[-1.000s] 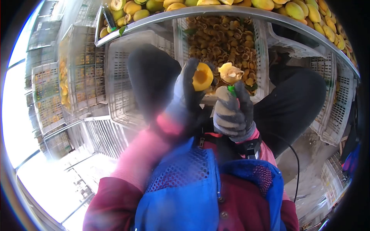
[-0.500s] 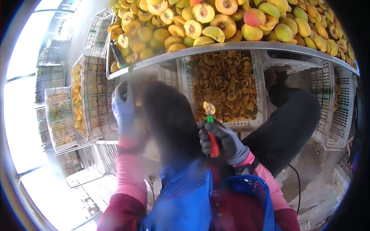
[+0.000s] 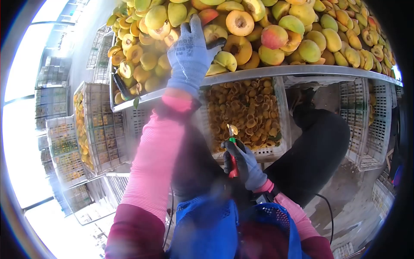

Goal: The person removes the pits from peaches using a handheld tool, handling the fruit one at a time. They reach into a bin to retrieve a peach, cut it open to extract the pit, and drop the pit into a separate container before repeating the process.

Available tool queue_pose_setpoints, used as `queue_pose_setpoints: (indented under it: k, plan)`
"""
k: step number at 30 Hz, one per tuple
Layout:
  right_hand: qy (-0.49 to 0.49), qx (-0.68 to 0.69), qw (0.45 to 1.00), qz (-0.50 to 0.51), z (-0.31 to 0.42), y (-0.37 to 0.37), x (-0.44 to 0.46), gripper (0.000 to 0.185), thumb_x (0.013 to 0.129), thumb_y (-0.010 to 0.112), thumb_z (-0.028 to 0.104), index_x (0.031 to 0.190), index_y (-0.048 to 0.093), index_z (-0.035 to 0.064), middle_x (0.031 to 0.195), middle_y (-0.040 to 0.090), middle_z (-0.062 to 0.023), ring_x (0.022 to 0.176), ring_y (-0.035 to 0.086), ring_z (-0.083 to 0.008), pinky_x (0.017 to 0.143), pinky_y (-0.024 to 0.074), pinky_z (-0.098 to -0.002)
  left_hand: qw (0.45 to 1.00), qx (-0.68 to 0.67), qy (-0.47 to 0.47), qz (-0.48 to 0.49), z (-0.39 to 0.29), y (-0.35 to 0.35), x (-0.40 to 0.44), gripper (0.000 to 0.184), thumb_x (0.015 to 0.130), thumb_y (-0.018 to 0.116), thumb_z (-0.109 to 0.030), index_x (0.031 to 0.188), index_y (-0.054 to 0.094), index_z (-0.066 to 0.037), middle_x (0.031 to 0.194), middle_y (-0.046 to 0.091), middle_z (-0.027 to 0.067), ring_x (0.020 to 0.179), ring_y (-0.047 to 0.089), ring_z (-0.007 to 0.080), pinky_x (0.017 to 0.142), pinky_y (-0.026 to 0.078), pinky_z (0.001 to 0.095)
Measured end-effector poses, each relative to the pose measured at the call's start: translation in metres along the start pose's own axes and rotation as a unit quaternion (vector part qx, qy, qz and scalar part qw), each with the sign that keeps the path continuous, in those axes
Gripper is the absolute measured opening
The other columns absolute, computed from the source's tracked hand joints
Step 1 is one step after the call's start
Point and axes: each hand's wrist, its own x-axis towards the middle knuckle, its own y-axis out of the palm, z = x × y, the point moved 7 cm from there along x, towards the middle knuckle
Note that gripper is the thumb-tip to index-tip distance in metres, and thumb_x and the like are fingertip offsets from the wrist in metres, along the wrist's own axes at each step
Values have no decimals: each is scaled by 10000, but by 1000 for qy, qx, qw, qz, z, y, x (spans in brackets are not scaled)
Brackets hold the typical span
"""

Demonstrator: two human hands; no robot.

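Note:
My left hand (image 3: 188,54), in a grey-blue glove, reaches onto the heap of halved peaches (image 3: 239,23). Its fingers are stretched out over the fruit and the thumb is spread to the right beside a cut half (image 3: 214,33); the fingertips are partly lost among the peaches. Low between my knees, my right hand (image 3: 246,166) is closed round the red and green handle of a pitting tool (image 3: 233,166). The tool points up, and a small yellowish piece (image 3: 233,129) sits at its metal tip; whether it is flesh or stone I cannot tell.
A metal rim (image 3: 267,71) edges the peach table. Under it stands a crate (image 3: 282,116) with many scooped scraps. A dark-handled object (image 3: 122,86) lies at the table's left corner. Stacked crates (image 3: 105,125) of fruit stand left, more crates (image 3: 351,121) right. A black cable (image 3: 331,216) hangs at right.
My left hand has risen from beside my left knee, up and right onto the peaches. The right hand still holds the tool, a little lower in view. The whole view has shifted slightly.

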Motion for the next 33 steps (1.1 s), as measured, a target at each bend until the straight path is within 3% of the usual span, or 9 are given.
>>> queue_pose_setpoints:
  k: [8, 12, 15, 17, 18, 23, 26, 31, 33]
  plan:
    - [-70, -4, 996, -51, 10, -12, -4, 285, 894, 577, 363, 992, 551, 97, 651, 492, -5, 509, 472, -91, 466, 395, -229, 996, 0, 33, -86, -4, 2, -15, 735, 758, 654, -464, 1326, 369, -96, 1024, 566, 129, 792, 627, 288, 607, 510, 406]
    - [-76, 14, 995, -67, 29, -2, -13, 314, 893, 563, 397, 935, 545, 85, 630, 482, -8, 484, 446, -91, 442, 372, -219, 982, -93, 24, -165, -3, -39, -43, 493, 713, 739, -276, 1124, 574, -58, 970, 623, 103, 780, 626, 276, 670, 511, 356]
    - [-80, 83, 985, 128, 76, 39, -44, 341, 901, 534, 423, 907, 537, 82, 619, 475, -3, 462, 428, -84, 406, 343, -210, 915, -364, 18, -173, 11, -36, -90, 416, 722, 701, -153, 1082, 545, -14, 906, 602, 95, 791, 596, 220, 684, 492, 295]
    - [-53, 163, 952, 256, 86, 61, -56, 376, 920, 488, 438, 886, 526, 65, 579, 451, 6, 413, 385, -75, 358, 302, -208, 794, -597, -103, -54, 11, -20, -131, 353, 791, 647, -78, 1110, 523, 7, 964, 589, 67, 838, 577, 155, 719, 480, 256]
    - [-42, 141, 970, 192, 81, 58, -46, 381, 921, 487, 437, 888, 525, 59, 566, 440, 9, 401, 374, -76, 354, 299, -208, 706, -686, -176, -6, 2, -16, -151, 296, 839, 612, -23, 1120, 523, 4, 1007, 585, 47, 875, 566, 111, 738, 479, 237]
    - [-96, 19, 995, 9, 54, 27, -11, 311, 932, 498, 347, 959, 533, 39, 588, 467, 16, 410, 395, -63, 356, 310, -205, 698, -625, -349, 36, 17, -21, -193, 210, 880, 557, -63, 1079, 525, -5, 946, 581, 48, 871, 555, 112, 779, 456, 227]
    - [-192, 37, 980, -33, 71, 39, -23, 233, 897, 570, 226, 1015, 541, 27, 611, 505, 14, 433, 443, -64, 374, 344, -209, 804, -550, -225, 1, 11, -21, -208, 277, 816, 637, -100, 1041, 542, 30, 898, 576, 74, 752, 541, 85, 617, 445, 211]
    - [-169, 57, 983, 38, 57, 32, -17, 262, 870, 591, 131, 1098, 504, 34, 796, 522, 8, 594, 469, -40, 492, 375, -178, 940, -316, 101, -76, -19, -42, -218, 435, 771, 665, -45, 1153, 463, 3, 991, 492, 206, 704, 557, 286, 531, 472, 331]
    - [-169, 33, 984, 53, 57, 33, -20, 250, 865, 585, 82, 1097, 501, 39, 845, 517, 1, 637, 472, -42, 521, 377, -177, 908, -419, -12, -22, -14, -38, -213, 443, 795, 646, -52, 1183, 446, 26, 1024, 498, 223, 741, 577, 305, 583, 493, 342]
